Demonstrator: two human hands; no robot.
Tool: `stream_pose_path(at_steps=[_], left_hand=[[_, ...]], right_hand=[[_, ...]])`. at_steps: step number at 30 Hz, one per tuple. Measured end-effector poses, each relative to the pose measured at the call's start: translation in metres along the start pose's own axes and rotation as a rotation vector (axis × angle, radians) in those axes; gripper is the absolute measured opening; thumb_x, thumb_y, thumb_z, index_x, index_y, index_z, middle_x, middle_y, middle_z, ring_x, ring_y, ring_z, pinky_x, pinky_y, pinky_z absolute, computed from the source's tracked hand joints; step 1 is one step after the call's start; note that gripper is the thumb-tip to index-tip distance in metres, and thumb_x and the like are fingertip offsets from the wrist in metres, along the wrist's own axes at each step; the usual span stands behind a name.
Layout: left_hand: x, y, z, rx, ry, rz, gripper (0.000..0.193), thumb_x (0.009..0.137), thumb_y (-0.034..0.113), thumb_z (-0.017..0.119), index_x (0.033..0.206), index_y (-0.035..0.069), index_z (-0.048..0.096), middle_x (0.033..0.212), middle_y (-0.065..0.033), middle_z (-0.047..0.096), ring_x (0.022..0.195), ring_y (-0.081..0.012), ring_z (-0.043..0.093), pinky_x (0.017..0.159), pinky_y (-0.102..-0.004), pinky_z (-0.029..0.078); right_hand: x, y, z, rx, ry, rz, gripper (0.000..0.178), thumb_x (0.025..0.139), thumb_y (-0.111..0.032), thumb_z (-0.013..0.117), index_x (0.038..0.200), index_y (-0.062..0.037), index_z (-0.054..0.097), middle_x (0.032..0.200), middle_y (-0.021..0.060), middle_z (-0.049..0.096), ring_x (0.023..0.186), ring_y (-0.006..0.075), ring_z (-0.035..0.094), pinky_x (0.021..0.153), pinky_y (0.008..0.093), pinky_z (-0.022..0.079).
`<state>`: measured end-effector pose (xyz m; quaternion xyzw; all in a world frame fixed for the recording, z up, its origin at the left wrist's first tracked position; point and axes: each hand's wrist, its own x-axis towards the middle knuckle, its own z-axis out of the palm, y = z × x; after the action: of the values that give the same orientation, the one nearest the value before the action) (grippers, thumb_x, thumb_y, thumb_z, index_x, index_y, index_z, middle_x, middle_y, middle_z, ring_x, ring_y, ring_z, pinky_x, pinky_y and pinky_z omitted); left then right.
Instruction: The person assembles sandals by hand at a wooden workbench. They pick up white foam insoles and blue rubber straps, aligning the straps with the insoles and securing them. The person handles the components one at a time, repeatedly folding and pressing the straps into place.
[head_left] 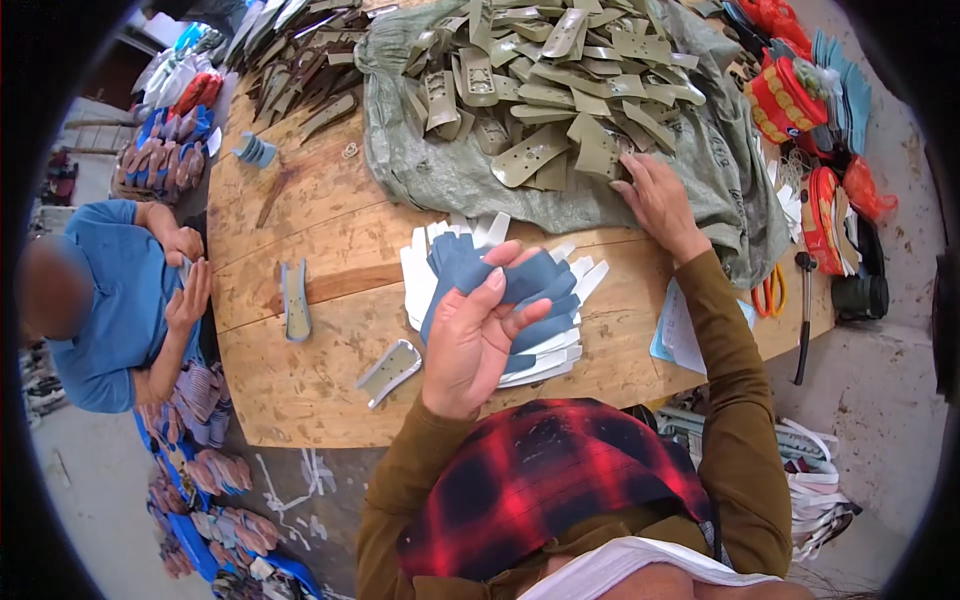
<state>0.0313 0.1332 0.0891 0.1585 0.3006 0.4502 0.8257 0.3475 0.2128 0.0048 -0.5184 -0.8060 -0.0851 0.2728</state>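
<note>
My left hand (470, 350), palm up, has its fingers and thumb closed on a blue flat piece (535, 277). Under it lie fanned stacks of blue pieces (447, 262) and white strips (560, 338). Reaching to the far side, my right hand (660, 205) has thumb and fingers pinched on the edge of a curved olive plate with small holes (596, 147). That plate lies at the front of a big heap of similar olive plates (560, 75) on a green woven sack (400, 165). Two blue- and white-edged plates (296, 302) rest separately at the left.
The wooden table (255, 400) also bears dark plates (300, 75) at the far left and a blue spool-like item (254, 150). Orange-handled scissors (768, 292) and a hammer (804, 315) lie at the right edge. A person in a blue shirt (110, 300) sits left.
</note>
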Motion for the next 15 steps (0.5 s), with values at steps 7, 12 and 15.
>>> stream_pose_path(at_steps=[7, 12, 15], left_hand=[[0.006, -0.004, 0.004, -0.012, 0.006, 0.036, 0.032, 0.102, 0.006, 0.046, 0.133, -0.003, 0.051, 0.139, -0.0174, 0.053, 0.126, -0.0224, 0.054, 0.105, -0.0379, 0.049], [0.008, -0.005, 0.006, -0.056, 0.018, 0.017, 0.034, 0.101, 0.001, 0.043, 0.134, -0.006, 0.047, 0.141, -0.0221, 0.048, 0.131, -0.0255, 0.050, 0.111, -0.0379, 0.046], [0.008, -0.004, 0.004, -0.063, -0.002, 0.012, 0.033, 0.101, 0.003, 0.046, 0.132, -0.006, 0.050, 0.138, -0.0202, 0.053, 0.129, -0.0237, 0.052, 0.111, -0.0381, 0.045]], right_hand=[[-0.031, 0.007, -0.010, 1.427, -0.074, 1.083, 0.030, 0.103, -0.025, 0.047, 0.115, -0.0011, 0.060, 0.088, 0.0064, 0.064, 0.064, 0.0131, 0.057, 0.056, 0.0277, 0.045], [-0.025, 0.001, -0.020, 1.551, 0.017, 1.145, 0.038, 0.104, -0.037, 0.048, 0.123, -0.0050, 0.055, 0.095, 0.0066, 0.067, 0.061, 0.0095, 0.054, 0.052, 0.0239, 0.042], [-0.032, 0.017, -0.009, 1.561, -0.016, 1.080, 0.040, 0.103, -0.038, 0.051, 0.127, -0.0047, 0.052, 0.096, 0.0071, 0.067, 0.062, 0.0096, 0.055, 0.053, 0.0233, 0.043]])
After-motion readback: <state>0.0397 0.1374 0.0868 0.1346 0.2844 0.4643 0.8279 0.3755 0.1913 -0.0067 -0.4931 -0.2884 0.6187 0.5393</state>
